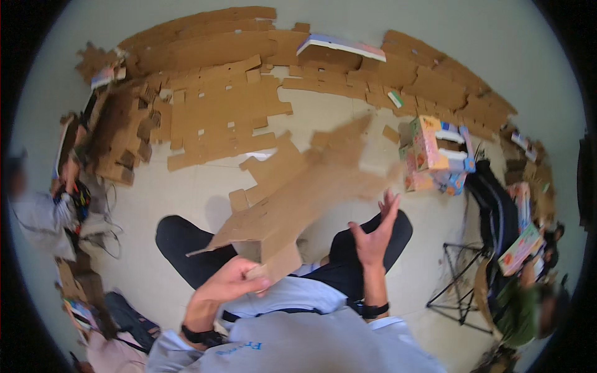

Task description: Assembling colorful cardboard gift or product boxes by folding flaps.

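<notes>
Brown cardboard sheet (280,211): creased, partly blurred, extending out over the knees (180,239); near end pinched in the left hand (233,280). Right hand (375,242): fingers spread, just beside the sheet; contact cannot be told. Ahead: flattened cardboard pieces (217,102) along the wall (348,17). Right: printed carton (430,149) among others; black folding frame (461,320); green-clad co-worker (519,314). Pale floor (323,109): showing between sheet and wall pieces, and from knees to frame.

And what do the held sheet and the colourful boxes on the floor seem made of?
Brown sheet, in the left hand: matt cardboard, judging by its folds and cut flaps. Colourful boxes: probably printed cardboard, perhaps smooth, given flat patterned panels.
</notes>
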